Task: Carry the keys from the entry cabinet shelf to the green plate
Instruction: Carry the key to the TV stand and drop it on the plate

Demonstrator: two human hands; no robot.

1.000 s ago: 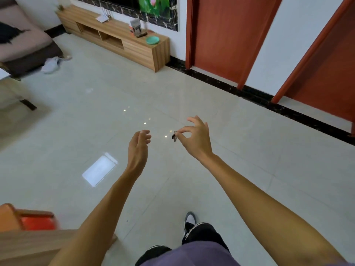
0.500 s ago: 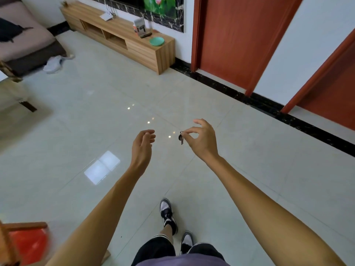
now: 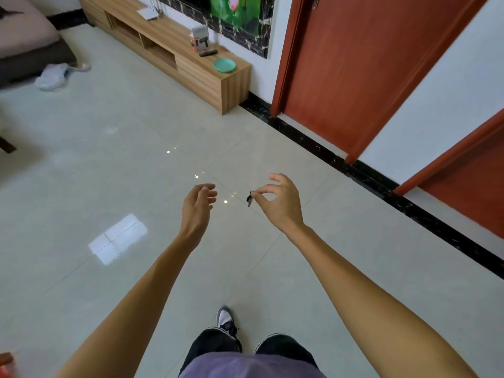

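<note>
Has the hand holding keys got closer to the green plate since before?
Yes. The right hand, pinching the keys, has come forward toward the plate on the wooden cabinet, still well short.

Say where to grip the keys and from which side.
Pinch the keys at their top end, from above, as the right hand does with thumb and forefinger: they are small and hang downward, so the top likely holds steadiest.

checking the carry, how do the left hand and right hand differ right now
The right hand pinches the keys between thumb and forefinger; the left hand holds nothing. The right hand's other fingers fan out, the left hand's hang loosely curled. Both are stretched forward over the tiled floor.
</note>
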